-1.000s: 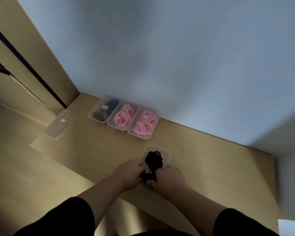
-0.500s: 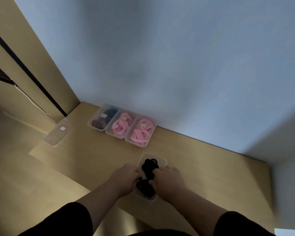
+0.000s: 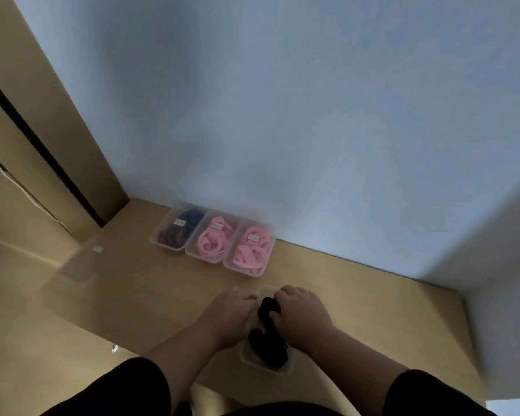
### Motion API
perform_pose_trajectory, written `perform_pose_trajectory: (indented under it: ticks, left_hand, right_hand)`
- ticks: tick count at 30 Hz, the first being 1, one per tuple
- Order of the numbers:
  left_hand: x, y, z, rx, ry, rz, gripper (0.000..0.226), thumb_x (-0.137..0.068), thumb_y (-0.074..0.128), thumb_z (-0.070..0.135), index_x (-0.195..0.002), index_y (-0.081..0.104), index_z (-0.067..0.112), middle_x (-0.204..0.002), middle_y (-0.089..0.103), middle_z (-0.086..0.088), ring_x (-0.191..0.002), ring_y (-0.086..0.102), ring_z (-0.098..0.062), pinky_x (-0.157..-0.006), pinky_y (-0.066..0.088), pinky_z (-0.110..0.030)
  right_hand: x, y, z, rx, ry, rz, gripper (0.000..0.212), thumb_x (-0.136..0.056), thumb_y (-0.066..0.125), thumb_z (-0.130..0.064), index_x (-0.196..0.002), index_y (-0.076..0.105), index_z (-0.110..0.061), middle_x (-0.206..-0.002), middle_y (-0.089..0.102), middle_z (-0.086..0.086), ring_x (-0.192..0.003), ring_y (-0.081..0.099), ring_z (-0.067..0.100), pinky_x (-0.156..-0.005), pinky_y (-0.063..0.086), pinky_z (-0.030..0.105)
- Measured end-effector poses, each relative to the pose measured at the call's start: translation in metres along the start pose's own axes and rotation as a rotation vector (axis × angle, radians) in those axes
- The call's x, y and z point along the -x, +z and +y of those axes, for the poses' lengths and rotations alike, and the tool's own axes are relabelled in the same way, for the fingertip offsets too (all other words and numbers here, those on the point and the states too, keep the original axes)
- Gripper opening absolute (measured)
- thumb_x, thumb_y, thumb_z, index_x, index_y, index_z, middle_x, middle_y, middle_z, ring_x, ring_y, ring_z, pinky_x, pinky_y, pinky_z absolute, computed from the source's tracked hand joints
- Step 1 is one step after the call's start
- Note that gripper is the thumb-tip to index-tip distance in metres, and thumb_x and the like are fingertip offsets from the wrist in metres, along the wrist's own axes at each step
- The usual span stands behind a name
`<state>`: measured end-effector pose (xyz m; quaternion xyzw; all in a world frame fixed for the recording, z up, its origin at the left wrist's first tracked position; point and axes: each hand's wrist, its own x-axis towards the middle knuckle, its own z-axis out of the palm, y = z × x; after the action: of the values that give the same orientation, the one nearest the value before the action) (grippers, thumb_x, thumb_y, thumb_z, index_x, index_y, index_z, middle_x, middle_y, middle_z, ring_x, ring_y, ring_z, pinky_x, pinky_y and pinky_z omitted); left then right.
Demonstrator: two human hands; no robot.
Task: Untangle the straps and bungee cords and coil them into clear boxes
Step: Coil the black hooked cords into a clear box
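Clear plastic lid with a small white label [image 3: 81, 262]: laid flat at the left end of the pale wooden table [image 3: 138, 295], blurred, well apart from the work.

Three clear labelled plastic boxes, set side by side against the wall: the first [image 3: 174, 231] is filled with dark blue and maroon cord, the second [image 3: 212, 243] and third [image 3: 249, 250] with coiled pink straps. These are judged finished.

Left hand [image 3: 228, 318]: placed against the left side of the near box, knuckles up, fingers curled onto the bundle.

Black coiled bungee cord [image 3: 267, 334]: seated in the open clear plastic box [image 3: 252, 358] at the table's near edge, and pressed between both hands.

Right hand [image 3: 300, 313]: laid over the cord's far right part, fingers bent around it.

Step in hand, as judged: the last coil is being packed down. A firm, even press is called for next, so that no loop springs above the rim; then the lid is to be fetched.
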<state>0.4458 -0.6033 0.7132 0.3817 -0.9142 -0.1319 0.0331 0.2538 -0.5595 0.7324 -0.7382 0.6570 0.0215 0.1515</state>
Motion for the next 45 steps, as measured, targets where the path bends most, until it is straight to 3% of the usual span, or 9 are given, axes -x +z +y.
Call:
perform_pose_trajectory:
  ticks: [3,5,10,26,31,35,38,42,45]
  left_hand:
    - [0.003,-0.013,-0.024,0.003,0.130,0.091,0.034,-0.073,0.074,0.015,-0.106,0.076,0.010,-0.109,0.074,-0.007,-0.088,0.069,-0.032,-0.074,0.058,-0.033]
    - [0.005,-0.023,-0.045,0.025,0.143,0.117,0.040,-0.065,0.081,0.012,-0.104,0.077,0.009,-0.105,0.074,-0.006,-0.086,0.070,-0.030,-0.073,0.060,-0.033]
    - [0.018,-0.042,-0.107,0.059,0.021,0.094,0.047,-0.086,0.062,0.020,-0.132,0.063,0.010,-0.133,0.063,-0.008,-0.121,0.056,-0.029,-0.105,0.044,-0.034]
    - [0.168,-0.072,-0.325,0.142,-0.432,0.074,0.047,-0.100,0.042,0.028,-0.146,0.044,0.020,-0.147,0.046,0.002,-0.136,0.039,-0.021,-0.113,0.030,-0.035]
    - [0.198,-0.065,-0.356,0.158,-0.535,0.049,0.040,-0.096,0.043,0.025,-0.132,0.055,0.014,-0.137,0.053,-0.005,-0.130,0.045,-0.027,-0.102,0.033,-0.031]
    - [0.216,-0.050,-0.386,0.156,-0.750,0.098,0.045,-0.097,0.045,0.033,-0.139,0.050,0.018,-0.150,0.042,-0.005,-0.135,0.039,-0.026,-0.111,0.035,-0.038]
    - [0.215,-0.045,-0.413,0.179,-0.905,0.148,0.060,-0.091,0.059,0.043,-0.143,0.043,0.017,-0.145,0.045,-0.007,-0.131,0.042,-0.027,-0.106,0.039,-0.039]
    - [0.208,-0.031,-0.436,0.264,-0.989,0.042,0.090,-0.081,0.070,0.058,-0.150,0.033,0.013,-0.143,0.047,-0.010,-0.130,0.045,-0.032,-0.106,0.039,-0.044]
    - [0.202,-0.019,-0.439,0.374,-0.997,0.030,0.091,-0.080,0.071,0.060,-0.149,0.032,0.016,-0.141,0.049,-0.011,-0.126,0.048,-0.033,-0.100,0.042,-0.043]
  right_hand:
    - [-0.015,-0.006,-0.021,-0.021,0.031,0.030,0.042,-0.098,0.047,-0.045,-0.131,0.058,-0.020,-0.137,0.056,0.002,-0.121,0.053,0.024,-0.103,0.044,0.039]
    - [-0.028,-0.013,-0.040,-0.041,0.044,0.044,0.046,-0.097,0.050,-0.046,-0.135,0.055,-0.021,-0.140,0.055,0.001,-0.125,0.052,0.023,-0.105,0.043,0.039]
    - [-0.071,-0.033,-0.097,-0.041,0.019,0.090,0.047,-0.099,0.050,-0.045,-0.139,0.052,-0.021,-0.141,0.055,0.001,-0.125,0.053,0.022,-0.105,0.044,0.036]
    - [-0.231,-0.016,-0.335,0.042,-0.194,-0.055,0.057,-0.098,0.052,-0.048,-0.149,0.042,-0.024,-0.153,0.046,-0.001,-0.136,0.049,0.024,-0.106,0.049,0.047]
    - [-0.274,0.002,-0.367,0.050,-0.196,-0.157,0.060,-0.098,0.053,-0.044,-0.151,0.042,-0.017,-0.155,0.044,0.004,-0.136,0.047,0.025,-0.110,0.042,0.040]
    - [-0.310,0.015,-0.381,0.047,-0.143,-0.222,0.061,-0.099,0.054,-0.041,-0.152,0.041,-0.013,-0.153,0.045,0.008,-0.136,0.048,0.026,-0.110,0.041,0.036]
    - [-0.337,0.027,-0.383,0.014,-0.083,-0.231,0.057,-0.097,0.055,-0.037,-0.148,0.045,-0.013,-0.149,0.048,0.009,-0.132,0.051,0.029,-0.105,0.046,0.040]
    - [-0.361,0.042,-0.383,-0.023,-0.032,-0.239,0.042,-0.096,0.054,-0.032,-0.132,0.053,-0.011,-0.134,0.053,0.010,-0.121,0.056,0.033,-0.097,0.049,0.042]
    - [-0.367,0.052,-0.384,0.015,-0.035,-0.260,0.037,-0.097,0.052,-0.031,-0.127,0.054,-0.010,-0.126,0.057,0.011,-0.116,0.058,0.033,-0.095,0.052,0.044]
